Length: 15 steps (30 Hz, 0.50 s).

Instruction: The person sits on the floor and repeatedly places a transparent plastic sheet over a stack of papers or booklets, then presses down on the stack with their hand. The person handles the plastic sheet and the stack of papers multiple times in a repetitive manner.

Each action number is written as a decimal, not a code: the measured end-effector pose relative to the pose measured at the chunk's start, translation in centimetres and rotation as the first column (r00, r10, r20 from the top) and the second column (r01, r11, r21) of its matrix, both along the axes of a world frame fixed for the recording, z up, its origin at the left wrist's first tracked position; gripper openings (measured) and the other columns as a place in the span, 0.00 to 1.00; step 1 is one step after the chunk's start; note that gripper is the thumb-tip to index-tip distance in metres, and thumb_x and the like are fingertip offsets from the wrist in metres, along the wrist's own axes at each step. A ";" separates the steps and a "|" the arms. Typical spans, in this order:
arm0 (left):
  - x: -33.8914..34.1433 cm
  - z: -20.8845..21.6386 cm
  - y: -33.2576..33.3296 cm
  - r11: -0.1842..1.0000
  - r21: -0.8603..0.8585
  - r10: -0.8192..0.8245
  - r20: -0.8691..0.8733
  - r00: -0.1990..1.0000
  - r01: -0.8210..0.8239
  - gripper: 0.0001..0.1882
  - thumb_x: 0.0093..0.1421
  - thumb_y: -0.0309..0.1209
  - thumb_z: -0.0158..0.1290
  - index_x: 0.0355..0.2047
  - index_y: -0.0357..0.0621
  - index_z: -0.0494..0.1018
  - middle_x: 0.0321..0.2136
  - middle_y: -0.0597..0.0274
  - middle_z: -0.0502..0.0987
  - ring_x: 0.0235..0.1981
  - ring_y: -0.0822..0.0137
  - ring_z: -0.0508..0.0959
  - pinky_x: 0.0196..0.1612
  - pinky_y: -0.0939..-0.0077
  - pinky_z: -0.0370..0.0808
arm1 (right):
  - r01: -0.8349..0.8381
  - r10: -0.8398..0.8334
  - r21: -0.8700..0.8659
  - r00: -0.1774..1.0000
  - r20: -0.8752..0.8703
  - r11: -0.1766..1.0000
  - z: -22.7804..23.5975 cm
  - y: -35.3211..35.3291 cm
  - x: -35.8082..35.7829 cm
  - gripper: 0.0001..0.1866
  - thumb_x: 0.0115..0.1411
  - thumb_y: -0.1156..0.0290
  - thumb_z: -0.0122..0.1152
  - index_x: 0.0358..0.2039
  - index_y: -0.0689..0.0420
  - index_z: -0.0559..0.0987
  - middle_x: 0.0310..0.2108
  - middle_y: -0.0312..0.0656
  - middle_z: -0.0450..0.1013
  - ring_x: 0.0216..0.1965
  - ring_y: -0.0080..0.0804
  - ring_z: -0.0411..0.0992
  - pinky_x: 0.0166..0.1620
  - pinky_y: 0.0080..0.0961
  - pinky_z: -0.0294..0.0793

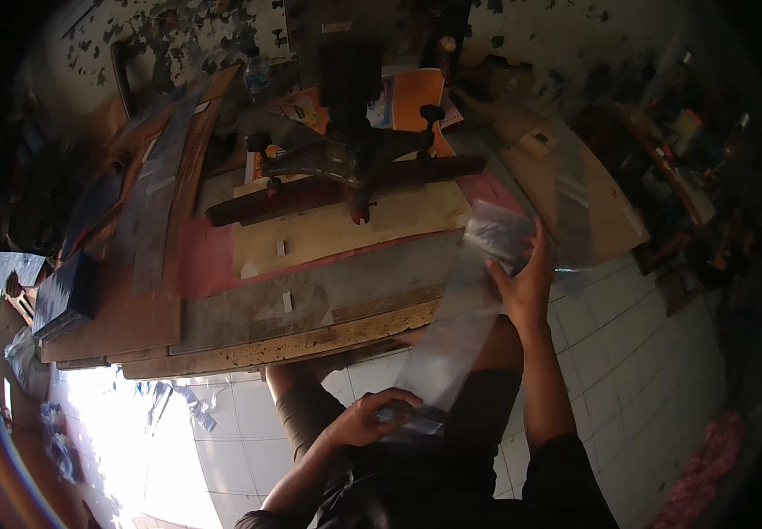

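A long, limp strip of clear plastic film [457, 339] runs slantwise over my lap, from near the table's front edge down toward my body. My right hand [524, 280] grips its upper end, thumb on one side and fingers on the other, where the film looks folded or layered. At the lower end my left hand [372, 418] has its fingers closed over the film, and part of them is hidden by its glare. Beyond my hands, a dark press-like machine with a long bar [345, 189] stands over a yellow sheet [354, 229] on the worktable [345, 286].
Clear plastic sheets [153, 207] lie on boards at the left, beside a dark stacked block [68, 295]. More clear film [572, 203] drapes over a brown board [605, 207] at the right. Orange printed paper [418, 97] lies behind the machine. Plastic scraps [191, 401] litter the tiled floor.
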<state>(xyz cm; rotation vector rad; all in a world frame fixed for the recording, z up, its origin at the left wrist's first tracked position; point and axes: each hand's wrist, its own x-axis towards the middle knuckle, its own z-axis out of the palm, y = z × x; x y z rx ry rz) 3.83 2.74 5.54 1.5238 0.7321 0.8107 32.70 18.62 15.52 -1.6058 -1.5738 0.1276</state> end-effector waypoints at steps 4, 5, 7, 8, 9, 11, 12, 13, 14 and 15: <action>0.3 -0.7 -0.3 0.998 -0.067 -0.010 -0.033 0.999 0.007 0.19 0.63 0.23 0.62 0.54 0.43 0.76 0.45 0.58 0.84 0.47 0.64 0.84 0.53 0.70 0.78 | -0.042 -0.012 0.139 0.929 0.369 0.989 -1.8 2.9 1.5 0.43 0.56 0.62 0.75 0.68 0.60 0.64 0.66 0.55 0.63 0.66 0.54 0.64 0.66 0.47 0.64; 0.2 -0.8 -0.5 0.997 -0.074 -0.005 -0.023 1.000 0.004 0.20 0.62 0.22 0.62 0.55 0.43 0.75 0.47 0.58 0.83 0.48 0.63 0.84 0.53 0.69 0.78 | -0.120 0.076 0.077 0.901 0.426 0.990 -2.0 3.9 2.5 0.41 0.57 0.60 0.74 0.67 0.60 0.66 0.66 0.54 0.63 0.66 0.54 0.64 0.66 0.47 0.64; 0.4 -0.8 -0.7 0.997 -0.078 -0.011 -0.010 1.000 0.010 0.21 0.62 0.21 0.62 0.56 0.43 0.75 0.49 0.58 0.82 0.49 0.63 0.83 0.54 0.68 0.77 | -0.212 0.204 -0.031 0.874 0.440 0.977 -2.1 5.6 4.0 0.38 0.59 0.58 0.72 0.65 0.61 0.70 0.66 0.53 0.65 0.65 0.53 0.65 0.66 0.46 0.64; 0.4 -0.9 -0.7 0.997 -0.074 -0.014 -0.009 1.000 0.013 0.21 0.62 0.21 0.62 0.56 0.43 0.75 0.49 0.57 0.82 0.49 0.63 0.83 0.54 0.68 0.77 | -0.241 0.247 -0.067 0.882 0.400 0.968 -2.0 6.6 4.4 0.36 0.59 0.57 0.72 0.63 0.61 0.71 0.64 0.52 0.66 0.65 0.52 0.65 0.65 0.45 0.65; 0.4 -0.9 -0.8 0.998 -0.070 -0.011 -0.007 1.000 0.010 0.21 0.62 0.21 0.62 0.56 0.43 0.75 0.49 0.57 0.82 0.49 0.63 0.83 0.55 0.68 0.77 | -0.276 0.294 -0.103 0.886 0.357 0.956 -1.8 7.5 4.6 0.35 0.60 0.57 0.71 0.62 0.62 0.73 0.63 0.51 0.67 0.64 0.51 0.66 0.65 0.44 0.66; 0.5 -0.6 -0.8 0.998 -0.054 0.013 -0.003 1.000 -0.013 0.19 0.63 0.23 0.63 0.54 0.42 0.76 0.48 0.58 0.82 0.49 0.66 0.83 0.54 0.71 0.78 | -0.314 0.357 -0.181 0.878 0.319 0.932 -1.1 8.9 4.9 0.33 0.60 0.57 0.72 0.60 0.62 0.76 0.60 0.50 0.69 0.61 0.49 0.68 0.63 0.42 0.67; 0.5 -0.5 -0.9 0.999 -0.047 0.026 0.000 1.000 -0.026 0.18 0.64 0.25 0.63 0.54 0.42 0.76 0.47 0.59 0.83 0.48 0.67 0.83 0.54 0.72 0.78 | -0.333 0.388 -0.219 0.872 0.298 0.917 -0.9 9.3 5.0 0.32 0.59 0.57 0.72 0.59 0.62 0.77 0.58 0.50 0.70 0.60 0.49 0.68 0.63 0.41 0.68; 0.6 -0.5 -0.9 0.998 -0.051 0.031 -0.001 1.000 -0.031 0.18 0.64 0.25 0.63 0.54 0.42 0.76 0.47 0.59 0.83 0.48 0.67 0.83 0.54 0.72 0.78 | -0.335 0.397 -0.239 0.871 0.289 0.911 -0.6 9.6 5.0 0.31 0.59 0.57 0.72 0.58 0.62 0.78 0.58 0.50 0.71 0.59 0.49 0.69 0.62 0.41 0.69; 0.6 -0.5 -0.9 0.998 -0.055 0.037 -0.001 0.999 -0.037 0.18 0.64 0.25 0.63 0.54 0.42 0.76 0.46 0.58 0.83 0.48 0.67 0.84 0.54 0.72 0.78 | -0.338 0.406 -0.259 0.870 0.280 0.905 -0.3 9.7 5.0 0.31 0.59 0.57 0.73 0.57 0.62 0.78 0.57 0.49 0.71 0.58 0.49 0.69 0.61 0.40 0.69; 0.6 -0.5 -0.9 0.997 -0.060 0.042 -0.001 0.999 -0.042 0.18 0.64 0.25 0.63 0.54 0.42 0.76 0.46 0.58 0.83 0.48 0.67 0.84 0.54 0.72 0.78 | -0.340 0.414 -0.279 0.869 0.271 0.898 -0.1 9.8 5.0 0.30 0.59 0.57 0.73 0.56 0.61 0.79 0.56 0.49 0.71 0.57 0.49 0.69 0.61 0.40 0.70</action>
